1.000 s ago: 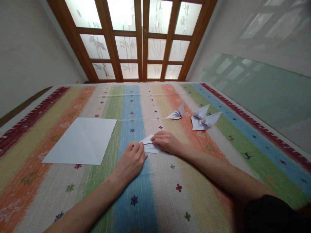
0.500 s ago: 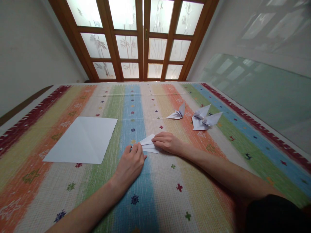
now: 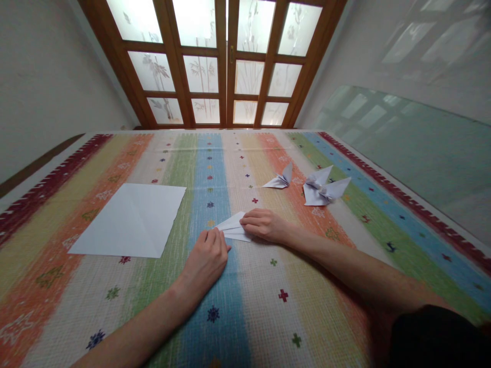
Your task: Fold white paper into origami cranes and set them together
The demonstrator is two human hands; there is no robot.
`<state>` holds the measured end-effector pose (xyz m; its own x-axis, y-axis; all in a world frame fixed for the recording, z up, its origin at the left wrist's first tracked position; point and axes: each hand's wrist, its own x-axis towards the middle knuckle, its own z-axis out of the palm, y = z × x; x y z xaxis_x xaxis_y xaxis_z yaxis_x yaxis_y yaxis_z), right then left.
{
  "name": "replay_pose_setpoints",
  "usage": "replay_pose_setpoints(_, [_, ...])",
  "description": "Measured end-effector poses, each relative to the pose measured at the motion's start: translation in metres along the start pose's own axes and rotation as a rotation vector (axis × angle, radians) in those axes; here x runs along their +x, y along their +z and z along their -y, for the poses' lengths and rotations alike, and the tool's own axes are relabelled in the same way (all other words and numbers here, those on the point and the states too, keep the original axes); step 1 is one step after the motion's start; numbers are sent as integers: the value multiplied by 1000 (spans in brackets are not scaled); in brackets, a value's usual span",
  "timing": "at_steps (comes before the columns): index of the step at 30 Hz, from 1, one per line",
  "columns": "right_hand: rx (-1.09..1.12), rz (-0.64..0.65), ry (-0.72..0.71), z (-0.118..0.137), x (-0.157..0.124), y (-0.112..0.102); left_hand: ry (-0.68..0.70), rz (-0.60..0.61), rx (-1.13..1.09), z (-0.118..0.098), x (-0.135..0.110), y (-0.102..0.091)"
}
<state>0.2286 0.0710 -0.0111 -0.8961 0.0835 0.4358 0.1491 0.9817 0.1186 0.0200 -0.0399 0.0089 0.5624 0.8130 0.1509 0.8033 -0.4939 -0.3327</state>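
Observation:
A small folded piece of white paper (image 3: 233, 228), kite-like with narrow flaps and crease lines, lies flat on the cloth between my hands. My left hand (image 3: 209, 250) has its fingers curled and closed at the paper's pointed left end, hiding the tip. My right hand (image 3: 264, 225) presses its closed fingertips onto the paper's wider right part, covering some of the upper edge. Both hands rest low on the cloth. To the left lies a larger flat sheet of white paper (image 3: 130, 220) with a faint crease and a ragged right edge.
Two folded paper figures with pointed wings stand at the back right: a smaller paper figure (image 3: 282, 179) and a larger paper figure (image 3: 322, 188). A striped, patterned tablecloth (image 3: 215, 337) covers the table. Beyond its far edge is a wooden door (image 3: 226, 76) with frosted panes.
The fingers of my left hand have shifted slightly at the paper's left point, showing a bit more of it. My right hand stays nearly still.

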Motion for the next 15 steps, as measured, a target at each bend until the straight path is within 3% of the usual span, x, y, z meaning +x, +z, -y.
replay_pose_setpoints(15, [95,-14,84,-4,-17,-8,-23,40,3,-1,-3,2])
